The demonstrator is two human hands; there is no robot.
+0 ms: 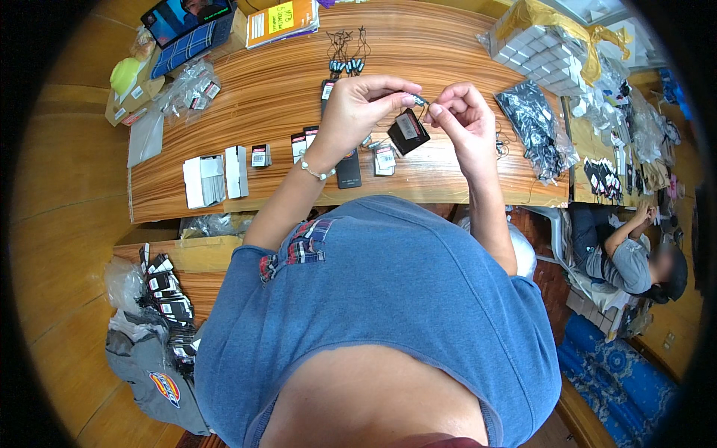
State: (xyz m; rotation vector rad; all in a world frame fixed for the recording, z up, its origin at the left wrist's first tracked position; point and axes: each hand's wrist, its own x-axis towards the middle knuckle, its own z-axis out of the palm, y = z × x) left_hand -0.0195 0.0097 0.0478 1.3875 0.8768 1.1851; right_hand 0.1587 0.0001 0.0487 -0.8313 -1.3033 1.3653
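Above the wooden table, my left hand (361, 112) pinches a small dark plastic seal (419, 99) with pale marks, at the end of a thin black cord. My right hand (467, 125) has thumb and forefinger closed by the same cord; the exact grip is hard to make out. Below hangs a black hang tag (401, 142) with a white sticker, between the hands. Under my left hand lie further black tags (348, 176). A small pile of white-stickered tags (385, 160) sits near the hanging one.
Bundles of corded seals (347, 66) lie farther back. White card stacks (204, 183) stand at left, a tablet (185, 22) at back left. Dark plastic-wrapped packs (529, 119) and a bundle of white boxes (539, 52) are at right. Another person (627, 257) sits at far right.
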